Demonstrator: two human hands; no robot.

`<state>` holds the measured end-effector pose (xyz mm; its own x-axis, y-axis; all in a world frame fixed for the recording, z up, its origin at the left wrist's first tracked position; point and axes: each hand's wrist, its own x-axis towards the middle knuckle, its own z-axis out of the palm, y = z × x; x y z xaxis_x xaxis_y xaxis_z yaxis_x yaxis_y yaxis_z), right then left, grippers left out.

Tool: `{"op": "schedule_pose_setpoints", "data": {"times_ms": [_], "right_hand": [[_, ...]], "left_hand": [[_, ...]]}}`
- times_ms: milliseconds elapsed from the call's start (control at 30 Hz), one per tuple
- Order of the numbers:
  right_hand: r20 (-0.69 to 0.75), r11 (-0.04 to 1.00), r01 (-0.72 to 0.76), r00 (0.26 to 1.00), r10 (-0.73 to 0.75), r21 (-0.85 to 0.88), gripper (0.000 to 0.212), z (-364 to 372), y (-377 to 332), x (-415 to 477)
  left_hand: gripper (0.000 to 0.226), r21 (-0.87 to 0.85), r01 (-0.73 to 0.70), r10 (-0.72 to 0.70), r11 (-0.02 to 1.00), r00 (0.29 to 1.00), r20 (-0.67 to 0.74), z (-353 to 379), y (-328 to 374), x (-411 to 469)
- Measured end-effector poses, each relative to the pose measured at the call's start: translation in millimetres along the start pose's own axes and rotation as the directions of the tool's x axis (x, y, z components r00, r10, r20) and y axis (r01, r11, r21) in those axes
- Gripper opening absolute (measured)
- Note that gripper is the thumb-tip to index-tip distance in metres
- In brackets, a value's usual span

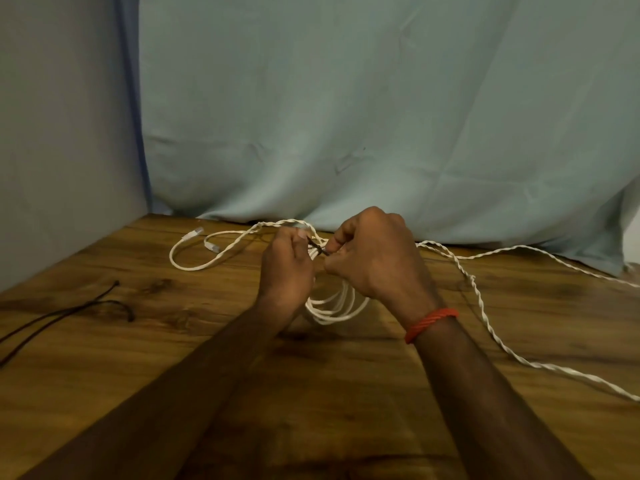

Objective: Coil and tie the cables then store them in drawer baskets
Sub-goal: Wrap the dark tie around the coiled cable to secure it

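Loops of white cable (332,306), two strands twisted together, hang in a loose coil just above the wooden table (207,358), between the two hands. The left hand (285,268) and right hand (377,258) both have curled fingers and pinch one thin dark tie (318,249) at the coil's top. The coil's upper part is hidden behind them. Two white plugs (194,233) lie near the far left. The cable's loose length trails right and is cut off at the frame edge. One black cable (69,311) lies at the left, also cut off. One red thread bracelet (431,322) circles the right wrist.
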<state>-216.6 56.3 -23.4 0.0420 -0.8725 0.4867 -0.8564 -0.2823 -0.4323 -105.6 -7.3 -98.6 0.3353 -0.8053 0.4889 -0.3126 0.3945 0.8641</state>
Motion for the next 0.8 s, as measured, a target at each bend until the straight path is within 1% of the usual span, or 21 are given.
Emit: {"op": "schedule_pose_setpoints", "data": {"times_ms": [133, 267, 400, 500, 533, 600, 700, 800], "right_hand": [[0.094, 0.998, -0.013, 0.996, 0.007, 0.063, 0.017, 0, 3, 1], [0.191, 0.994, -0.008, 0.981, -0.012, 0.106, 0.026, -4, 2, 0], [0.238, 0.988, -0.008, 0.971, -0.029, 0.155, 0.019, -7, 7, 2], [0.279, 0.964, -0.017, 0.958, -0.06, 0.265, 0.005, -7, 10, 2], [0.284, 0.952, -0.022, 0.956, -0.069, 0.306, 0.006, -6, 11, 2], [0.278, 0.922, -0.049, 0.958, -0.065, 0.385, 0.009, -4, 13, 4], [0.294, 0.854, -0.086, 0.952, -0.08, 0.513, 0.013, 0, 14, 6], [0.318, 0.695, -0.134, 0.937, -0.142, 0.706, 0.022, 2, 17, 7]], "left_hand": [[0.028, -0.007, 0.09, -0.09, 0.996, 0.996, 0.013, 3, 3, -3], [0.034, 0.012, 0.138, -0.138, 0.99, 0.99, 0.037, 3, 3, 0], [0.038, -0.015, 0.19, -0.188, 0.982, 0.979, 0.078, 4, 3, 1], [0.037, -0.136, 0.286, -0.271, 0.948, 0.955, 0.121, 1, 4, 2], [0.036, -0.193, 0.305, -0.28, 0.933, 0.948, 0.149, -1, 3, 3], [0.035, -0.271, 0.309, -0.267, 0.911, 0.946, 0.184, -7, 1, 4], [0.035, -0.318, 0.303, -0.262, 0.898, 0.951, 0.167, -13, -1, 6], [0.031, -0.352, 0.307, -0.258, 0.884, 0.949, 0.181, -11, -1, 5]]}}
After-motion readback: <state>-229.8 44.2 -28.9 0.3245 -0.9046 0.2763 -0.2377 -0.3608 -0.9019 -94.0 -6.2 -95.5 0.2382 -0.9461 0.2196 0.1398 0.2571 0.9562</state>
